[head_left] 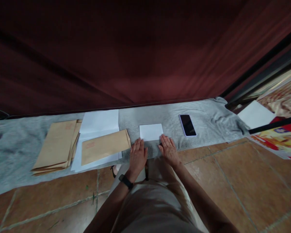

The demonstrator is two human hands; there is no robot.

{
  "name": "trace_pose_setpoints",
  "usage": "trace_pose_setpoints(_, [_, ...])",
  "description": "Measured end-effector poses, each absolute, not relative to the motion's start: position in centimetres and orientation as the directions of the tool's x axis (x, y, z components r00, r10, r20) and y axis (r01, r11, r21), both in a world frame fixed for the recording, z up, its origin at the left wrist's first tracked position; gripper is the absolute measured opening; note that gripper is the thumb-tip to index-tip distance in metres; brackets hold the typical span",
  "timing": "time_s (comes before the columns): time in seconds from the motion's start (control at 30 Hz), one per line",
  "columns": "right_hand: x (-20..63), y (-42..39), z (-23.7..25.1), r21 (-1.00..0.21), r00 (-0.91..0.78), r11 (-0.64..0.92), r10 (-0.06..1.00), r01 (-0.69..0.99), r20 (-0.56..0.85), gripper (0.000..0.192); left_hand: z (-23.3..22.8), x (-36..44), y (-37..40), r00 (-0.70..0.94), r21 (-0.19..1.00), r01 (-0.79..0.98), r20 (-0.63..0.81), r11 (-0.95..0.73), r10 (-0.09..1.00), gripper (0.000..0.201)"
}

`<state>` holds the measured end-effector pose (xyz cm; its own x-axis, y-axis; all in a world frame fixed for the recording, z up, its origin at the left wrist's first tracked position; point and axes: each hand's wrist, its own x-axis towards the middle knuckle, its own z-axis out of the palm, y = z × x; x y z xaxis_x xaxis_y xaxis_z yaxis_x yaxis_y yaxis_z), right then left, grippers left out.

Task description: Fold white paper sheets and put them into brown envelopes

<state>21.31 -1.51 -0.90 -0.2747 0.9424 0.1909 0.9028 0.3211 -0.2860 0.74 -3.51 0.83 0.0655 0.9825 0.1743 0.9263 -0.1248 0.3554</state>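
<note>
A small white rectangle of paper (pixel 151 132), perhaps folded, lies flat on the grey cloth in front of me. My left hand (pixel 137 154) rests flat at its lower left corner, fingers stretched out. At the lower right corner lies my right hand (pixel 168 149), also flat, its fingertips touching the paper's edge. Neither hand grips anything. Left of my left hand, a brown envelope (pixel 104 147) lies slanted across a stack of white paper sheets (pixel 100 121). Farther left is a pile of brown envelopes (pixel 57 142).
A phone (pixel 187 125) with a dark screen lies to the right on the grey cloth (pixel 208 119). A dark red curtain (pixel 140 58) hangs behind. At far right are a black bar (pixel 274 124), a white sheet (pixel 256 114) and a red and yellow printed bag (pixel 281 139). Tiled floor (pixel 215 171) lies below.
</note>
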Motion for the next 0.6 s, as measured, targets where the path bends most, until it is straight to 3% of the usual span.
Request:
trace_pose_setpoints(0.13, [20.8, -1.5, -0.9, -0.274, -0.252, 0.298, 0.948, 0.914, 0.193, 0.054, 0.6, 0.7, -1.3, -0.07, 0.578, 0.816, 0.161, -0.036, 0.985, 0.046])
trace_pose_setpoints(0.27, [20.6, -1.3, -0.9, -0.28, -0.242, 0.295, 0.948, 0.913, 0.209, 0.053, 0.3, 0.3, 1.3, -0.301, 0.894, 0.402, -0.078, 0.2, 0.951, 0.04])
trace_pose_setpoints(0.37, [20.2, -0.8, -0.9, -0.29, -0.242, 0.302, 0.943, 0.908, 0.227, 0.051, 0.1, 0.2, 2.7, -0.333, 0.941, 0.213, -0.185, 0.264, 0.925, 0.038])
trace_pose_setpoints(0.6, [18.6, 0.6, 0.8, -0.275, -0.326, 0.374, 0.923, 0.886, 0.204, 0.051, 1.6, 1.1, 2.6, -0.276, 0.979, -0.078, -0.204, 0.189, 0.939, 0.042])
